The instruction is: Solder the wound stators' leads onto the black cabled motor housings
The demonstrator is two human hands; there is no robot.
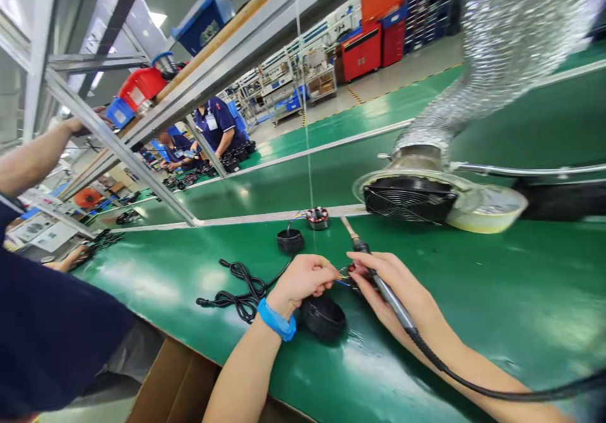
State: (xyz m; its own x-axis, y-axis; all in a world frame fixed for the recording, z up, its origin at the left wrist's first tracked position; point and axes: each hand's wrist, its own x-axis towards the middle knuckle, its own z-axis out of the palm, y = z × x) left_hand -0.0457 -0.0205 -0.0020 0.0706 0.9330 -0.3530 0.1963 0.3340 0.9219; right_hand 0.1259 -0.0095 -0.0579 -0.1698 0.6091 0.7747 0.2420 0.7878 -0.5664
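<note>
My left hand [303, 279], with a blue wrist strap [277, 320], pinches thin coloured wires just above a round black part [323, 315] on the green bench [473, 297]. My right hand [392, 284] grips a soldering iron [379, 278] like a pen, its tip [347, 226] pointing away from me and its black cord [473, 384] running back along my forearm. Beside the left hand lies a coiled black cable [239, 290]. Farther out sit a small black cup-shaped part [290, 240] and a wound stator [317, 218].
A fume extractor hood [440, 196] on a silver flexible duct [497, 50] sits at right. A thin solder wire [305, 113] hangs down. A person in dark blue [42, 328] stands at my left, one hand on the frame rail. More workers [215, 126] sit farther along the line.
</note>
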